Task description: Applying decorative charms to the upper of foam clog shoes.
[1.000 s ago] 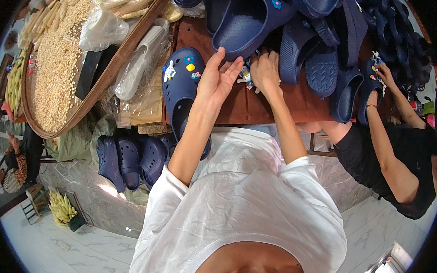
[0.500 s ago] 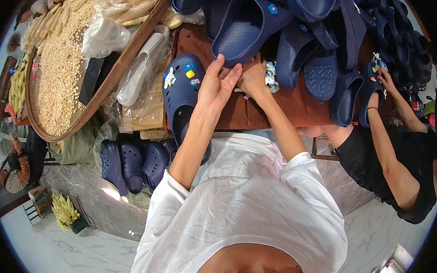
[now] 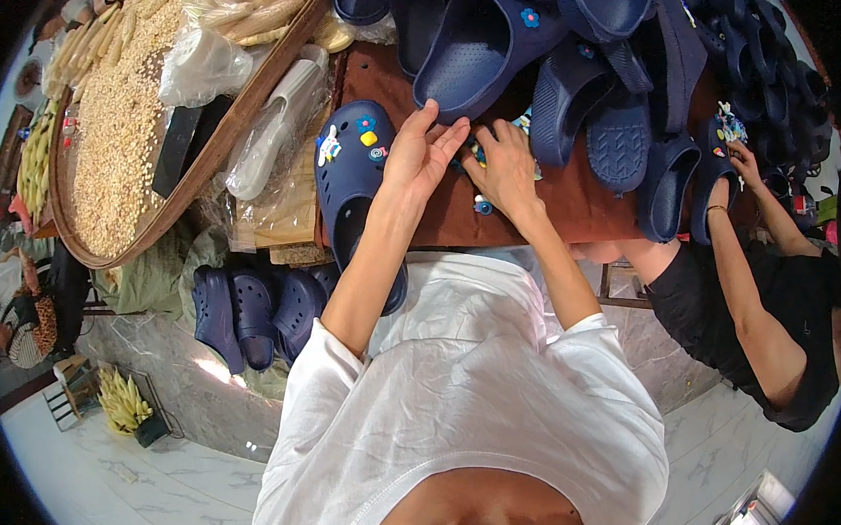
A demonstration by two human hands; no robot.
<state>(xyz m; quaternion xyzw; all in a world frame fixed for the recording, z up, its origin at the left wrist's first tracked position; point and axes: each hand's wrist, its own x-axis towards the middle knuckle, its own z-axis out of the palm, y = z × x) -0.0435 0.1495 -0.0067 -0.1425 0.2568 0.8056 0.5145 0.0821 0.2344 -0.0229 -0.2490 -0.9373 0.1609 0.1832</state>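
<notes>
Head view: navy clog (image 3: pixel 355 185) with bright charms lies at the worktop's (image 3: pixel 456 218) near-left edge; left hand (image 3: pixel 420 153) spread beside it, right hand (image 3: pixel 503 168) pressing flat on small charms (image 3: pixel 482 205), clogs piled (image 3: pixel 563 74) behind.

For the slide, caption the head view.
Both hands, left hand and right hand, sort charms beside a clog.
</notes>
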